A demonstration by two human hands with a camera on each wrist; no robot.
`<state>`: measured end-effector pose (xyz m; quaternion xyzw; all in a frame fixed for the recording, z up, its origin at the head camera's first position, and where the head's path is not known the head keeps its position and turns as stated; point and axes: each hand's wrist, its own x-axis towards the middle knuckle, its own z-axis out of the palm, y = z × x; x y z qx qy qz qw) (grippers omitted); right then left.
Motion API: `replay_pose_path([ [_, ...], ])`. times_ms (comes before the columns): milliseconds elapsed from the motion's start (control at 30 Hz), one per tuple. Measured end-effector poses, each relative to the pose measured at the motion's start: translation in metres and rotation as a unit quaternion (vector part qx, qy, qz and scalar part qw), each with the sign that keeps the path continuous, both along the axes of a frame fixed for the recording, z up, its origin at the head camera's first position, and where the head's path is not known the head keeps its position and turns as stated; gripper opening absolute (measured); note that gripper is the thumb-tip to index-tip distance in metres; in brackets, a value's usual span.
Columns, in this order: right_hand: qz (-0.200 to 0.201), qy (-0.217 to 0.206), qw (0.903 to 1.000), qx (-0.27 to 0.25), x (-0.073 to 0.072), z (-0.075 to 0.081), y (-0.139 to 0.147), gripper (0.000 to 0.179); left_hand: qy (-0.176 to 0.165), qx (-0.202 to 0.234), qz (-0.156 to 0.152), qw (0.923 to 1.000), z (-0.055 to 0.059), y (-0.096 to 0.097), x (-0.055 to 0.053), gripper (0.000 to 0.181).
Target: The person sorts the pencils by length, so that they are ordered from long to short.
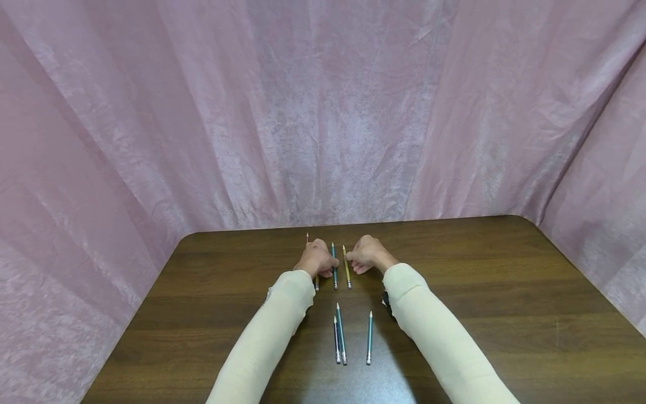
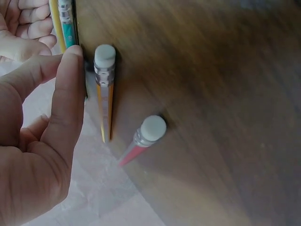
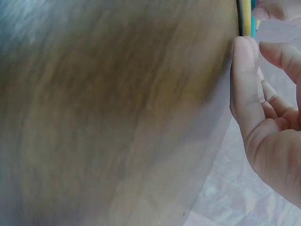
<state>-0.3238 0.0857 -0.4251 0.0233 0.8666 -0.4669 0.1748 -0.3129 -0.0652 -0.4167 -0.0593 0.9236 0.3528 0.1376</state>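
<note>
Two cream sleeves (image 1: 275,331) reach up from the bottom edge over a brown wooden table (image 1: 504,292). Between them, on the near half, lie three pencils, tips pointing away: a navy pencil (image 1: 336,341) close beside a second teal pencil (image 1: 341,332), and a third teal pencil (image 1: 370,336) apart, to their right. Farther off, the left hand (image 1: 315,258) reaches to a teal pencil (image 1: 334,274), its thumb crossing the shaft; I cannot tell whether it pinches the pencil or only touches it. Just to the right lies a yellow pencil (image 1: 347,272), roughly parallel to the teal one. The right hand (image 1: 368,254) is at its right side near the tip, fingers mostly straight, thumb slightly apart from them, not wrapped around it. The left wrist view shows an orange pencil (image 2: 105,103) next to the left fingers and a red pencil (image 2: 136,153) beyond it, slanted, both with white erasers. Behind the table hangs a pink curtain (image 1: 333,112), softly creased.
</note>
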Motion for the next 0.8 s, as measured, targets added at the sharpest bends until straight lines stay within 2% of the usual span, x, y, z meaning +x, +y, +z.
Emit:
replay_pose_path([
  [267,0.017,0.011,0.9997,-0.015,0.009,0.014,0.010,0.016,0.018,0.016,-0.004,0.9997,0.005,-0.003,0.002,0.017],
  [467,0.032,0.023,0.9991,-0.013,0.014,0.021,0.019,0.020,0.024,0.015,-0.015,0.9995,0.014,-0.006,0.006,0.019],
  [633,0.055,0.032,0.9979,-0.013,0.021,0.027,0.027,0.023,0.016,0.007,-0.036,0.9992,0.023,-0.009,0.010,0.020],
  [800,0.077,0.044,0.9960,-0.012,0.031,0.033,0.037,0.025,0.030,0.000,-0.057,0.9979,0.032,-0.014,0.018,0.022],
])
